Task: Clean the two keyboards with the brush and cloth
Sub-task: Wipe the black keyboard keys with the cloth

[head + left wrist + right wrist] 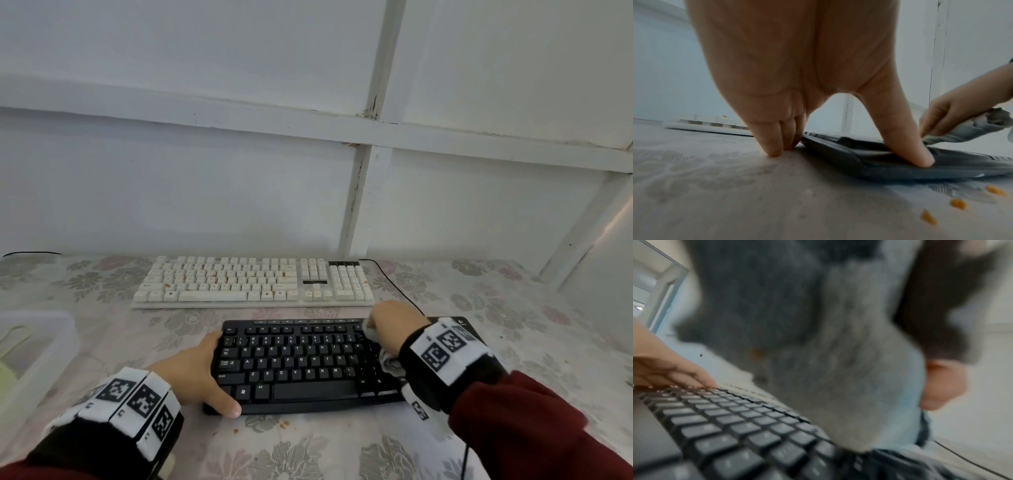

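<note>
The black keyboard (301, 363) lies near me on the flowered tablecloth, with the white keyboard (253, 282) behind it, speckled with orange crumbs. My left hand (202, 373) steadies the black keyboard's (869, 164) front left corner. Its thumb (916, 151) presses on the front edge and its straight fingers touch the table beside the left edge. My right hand (394, 325) grips a bunched grey cloth (371, 334) on the keyboard's right end. The right wrist view shows the cloth (828, 353) blurred over the keys (731, 426). No brush is in view.
A clear plastic bin (37, 353) stands at the left table edge. Orange crumbs (284, 425) lie on the tablecloth in front of the black keyboard. A black cable (400, 291) runs from the white keyboard toward the right. A white wall backs the table.
</note>
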Demonstrator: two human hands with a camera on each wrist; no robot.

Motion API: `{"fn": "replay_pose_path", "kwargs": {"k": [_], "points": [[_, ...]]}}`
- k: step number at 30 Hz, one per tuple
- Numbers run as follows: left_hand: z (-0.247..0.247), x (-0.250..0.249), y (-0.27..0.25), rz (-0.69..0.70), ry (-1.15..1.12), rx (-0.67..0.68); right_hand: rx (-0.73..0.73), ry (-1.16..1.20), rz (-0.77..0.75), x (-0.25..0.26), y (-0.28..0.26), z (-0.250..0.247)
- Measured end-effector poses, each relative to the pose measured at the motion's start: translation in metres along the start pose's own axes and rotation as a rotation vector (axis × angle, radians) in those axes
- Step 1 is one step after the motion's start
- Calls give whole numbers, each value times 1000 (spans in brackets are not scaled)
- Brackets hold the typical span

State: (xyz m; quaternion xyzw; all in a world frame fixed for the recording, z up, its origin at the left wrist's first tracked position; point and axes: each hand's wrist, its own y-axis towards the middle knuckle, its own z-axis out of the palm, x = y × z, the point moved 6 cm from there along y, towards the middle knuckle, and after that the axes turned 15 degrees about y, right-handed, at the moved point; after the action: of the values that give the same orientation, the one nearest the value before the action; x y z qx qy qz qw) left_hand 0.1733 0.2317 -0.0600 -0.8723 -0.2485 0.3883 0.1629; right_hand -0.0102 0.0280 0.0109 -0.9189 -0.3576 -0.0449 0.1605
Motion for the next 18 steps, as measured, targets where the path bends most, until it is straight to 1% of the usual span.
{"fn": "replay_pose_path", "kwargs": {"k": [2, 3, 5, 7, 8, 12, 15, 18], "points": [[0, 1, 0, 0, 3, 3, 56, 106, -97, 28, 1, 5], [0, 2, 1, -5, 10, 2, 99, 118, -149, 44, -1, 9], [0, 3, 1, -19, 23, -3, 167, 27, -219, 67, -4, 21], [0, 3, 1, -27, 30, -13, 141, -104, -269, 75, -4, 29], [-1, 3, 1, -31, 27, -13, 116, -134, -285, 73, -4, 31], [0, 3, 1, -30, 27, -8, 55, -136, -214, 31, -3, 29], [0, 3, 2, -35, 26, -8, 25, -69, -101, -6, -3, 18], [0, 3, 3, -37, 25, -12, 14, -85, -7, -28, -4, 8]]}}
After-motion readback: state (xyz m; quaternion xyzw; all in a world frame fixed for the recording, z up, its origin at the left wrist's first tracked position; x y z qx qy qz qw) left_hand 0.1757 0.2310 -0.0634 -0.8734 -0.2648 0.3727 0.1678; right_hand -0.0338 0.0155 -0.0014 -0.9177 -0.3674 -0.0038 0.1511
